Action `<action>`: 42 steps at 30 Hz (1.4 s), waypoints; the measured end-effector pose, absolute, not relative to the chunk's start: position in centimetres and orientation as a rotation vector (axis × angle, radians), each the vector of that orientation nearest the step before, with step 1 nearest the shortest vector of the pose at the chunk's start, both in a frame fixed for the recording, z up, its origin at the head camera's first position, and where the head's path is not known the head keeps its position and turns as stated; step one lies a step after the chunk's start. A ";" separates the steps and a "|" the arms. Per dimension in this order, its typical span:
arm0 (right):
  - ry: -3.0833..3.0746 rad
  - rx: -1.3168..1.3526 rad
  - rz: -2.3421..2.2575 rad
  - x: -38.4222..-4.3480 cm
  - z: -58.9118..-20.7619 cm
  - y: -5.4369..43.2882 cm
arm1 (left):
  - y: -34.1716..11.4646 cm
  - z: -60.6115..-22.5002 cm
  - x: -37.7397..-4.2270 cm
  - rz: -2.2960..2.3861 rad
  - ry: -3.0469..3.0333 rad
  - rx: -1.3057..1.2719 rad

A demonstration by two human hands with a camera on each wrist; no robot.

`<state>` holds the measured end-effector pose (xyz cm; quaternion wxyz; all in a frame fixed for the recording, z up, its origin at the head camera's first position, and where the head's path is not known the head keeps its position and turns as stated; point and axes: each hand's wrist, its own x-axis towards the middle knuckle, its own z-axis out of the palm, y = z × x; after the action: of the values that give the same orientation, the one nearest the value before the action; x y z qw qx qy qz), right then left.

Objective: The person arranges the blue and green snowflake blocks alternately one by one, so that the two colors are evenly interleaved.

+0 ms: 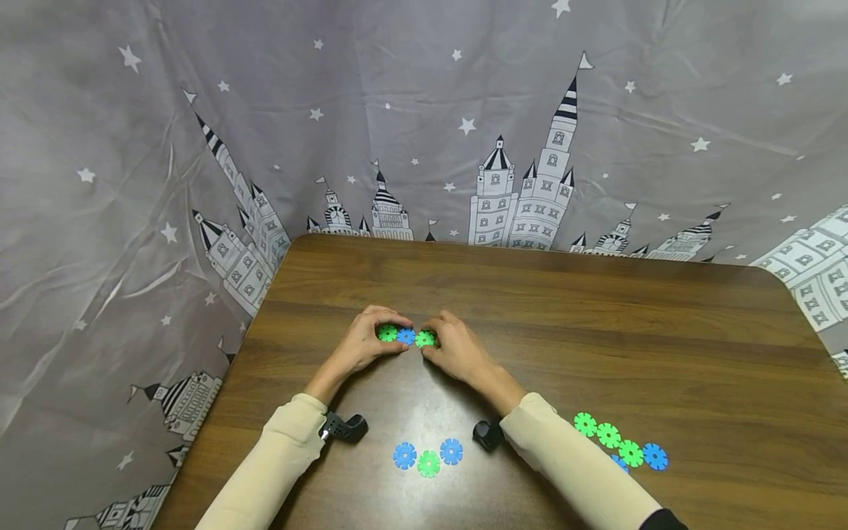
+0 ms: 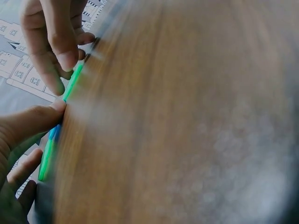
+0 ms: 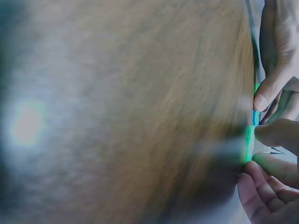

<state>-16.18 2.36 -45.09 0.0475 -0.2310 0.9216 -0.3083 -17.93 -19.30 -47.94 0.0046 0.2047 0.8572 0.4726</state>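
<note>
While the left hand [image 1: 364,340] holds a blue snowflake disc [image 1: 405,336] and a green disc [image 1: 387,333] at its left, the right hand [image 1: 456,350] pinches another green disc [image 1: 425,338] at the blue one's right. Nearer than that blue one, only the head view shows a disc trio [image 1: 428,464] and a rightward cluster [image 1: 609,435].

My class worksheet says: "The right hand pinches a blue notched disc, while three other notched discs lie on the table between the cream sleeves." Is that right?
Not quite: the head view shows that the right hand pinches a green notched disc, while three other notched discs lie on the table between the cream sleeves.
</note>
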 end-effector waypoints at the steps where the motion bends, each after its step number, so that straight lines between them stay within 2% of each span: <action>1: 2.803 -0.710 -0.964 -16.1 -45.2 2.5 | -19.3 -47.9 -17.9 1.484 2.686 0.642; 42: 2.712 -0.722 -1.191 -6.3 -46.0 8.8 | -18.2 -47.6 -17.6 1.410 2.741 0.675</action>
<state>-6.34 8.76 -46.03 0.0462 -0.2366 0.8886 -0.3901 -17.59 -18.15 -47.60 -0.0069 0.2140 0.8686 0.4470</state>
